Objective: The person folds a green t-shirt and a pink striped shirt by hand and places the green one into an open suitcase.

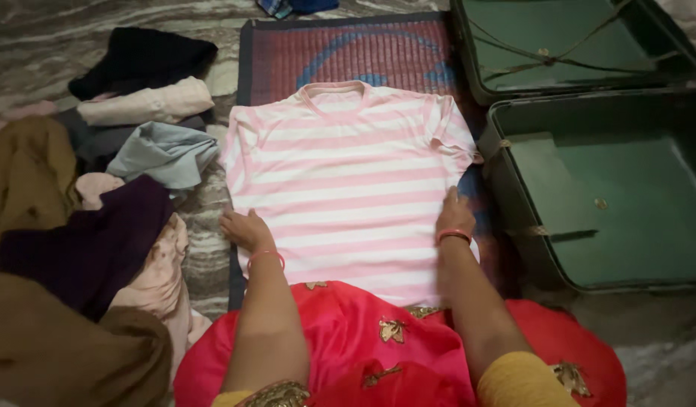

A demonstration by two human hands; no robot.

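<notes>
Head view: two flat, open hands (246, 228) (455, 212) press one striped T-shirt (348, 188) beside one suitcase (589, 218)

An open green suitcase (612, 203) lies on the marble floor (47, 45), its lid (566, 45) tipped back behind it. Just left of the suitcase lies a red and blue woven mat (340, 53). Well left of the suitcase, beyond the mat, sits a heap of crumpled clothes (99, 196): black, cream, grey-blue, purple, brown.
</notes>
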